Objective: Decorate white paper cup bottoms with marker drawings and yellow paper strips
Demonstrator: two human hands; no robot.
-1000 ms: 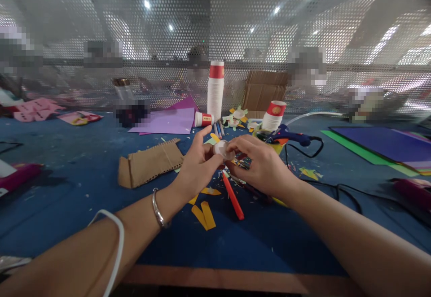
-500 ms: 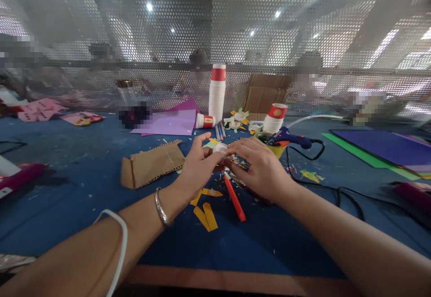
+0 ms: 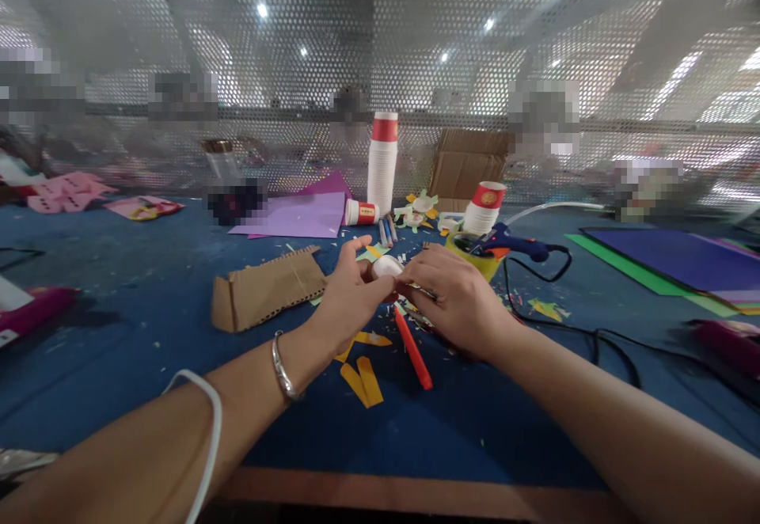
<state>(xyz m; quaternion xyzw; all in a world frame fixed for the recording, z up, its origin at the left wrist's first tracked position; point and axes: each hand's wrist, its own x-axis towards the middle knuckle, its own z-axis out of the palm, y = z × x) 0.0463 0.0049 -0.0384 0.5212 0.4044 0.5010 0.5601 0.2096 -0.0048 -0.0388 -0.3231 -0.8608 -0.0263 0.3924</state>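
Note:
Between both hands is a small white round piece (image 3: 387, 266) that looks like the cut-off base of a paper cup. My left hand (image 3: 350, 286) pinches it from the left with thumb and fingers, its index finger raised. From the right, the fingertips of my right hand (image 3: 454, 290) close on its edge; fingers partly hide that side. Just below the hands lies an orange-red marker-like stick (image 3: 414, 350). Yellow paper strips (image 3: 363, 381) lie to its left. A folded cardboard piece (image 3: 270, 286) rests left of my left hand.
Behind stand a tall stack of paper cups (image 3: 381, 164) and a shorter stack (image 3: 485, 207). A blue glue gun (image 3: 516, 243) rests on a yellow container (image 3: 490, 267), its black cord trailing right. Purple sheets (image 3: 302, 215), blue sheets (image 3: 670, 263) and paper scraps (image 3: 549, 309) lie about.
The white round piece has turned slightly in my fingers, so more of its top shows. My right fingers have shifted a little off it. The things on the table have stayed in place.

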